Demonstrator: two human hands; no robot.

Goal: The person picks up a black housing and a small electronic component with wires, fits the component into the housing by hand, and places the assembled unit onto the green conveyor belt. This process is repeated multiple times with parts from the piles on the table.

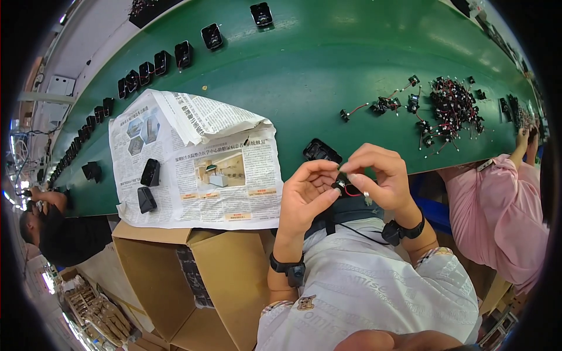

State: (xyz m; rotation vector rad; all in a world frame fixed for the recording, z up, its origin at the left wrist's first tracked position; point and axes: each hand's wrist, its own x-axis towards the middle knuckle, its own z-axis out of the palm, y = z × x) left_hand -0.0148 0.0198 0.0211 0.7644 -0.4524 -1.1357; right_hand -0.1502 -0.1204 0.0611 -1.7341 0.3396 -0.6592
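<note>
Close to my body at the table's front edge, my left hand [309, 192] is closed on a small black part with red wires [340, 183]. My right hand [381, 175] meets it with thumb and fingers curled together at the part's upper end. What the right fingertips pinch is too small to make out. A red wire hangs between the two hands, with a pale connector at its end near my right thumb. Just beyond my fingers lies an open black plastic housing [322, 151] on the green table [293, 76].
Newspaper sheets [193, 123] cover the table at left, with two black housings [147, 200] on them. More housings [183, 54] line the far edge. A heap of wired parts [455, 108] lies right. An open cardboard box [225, 281] stands below. Other people work at both sides.
</note>
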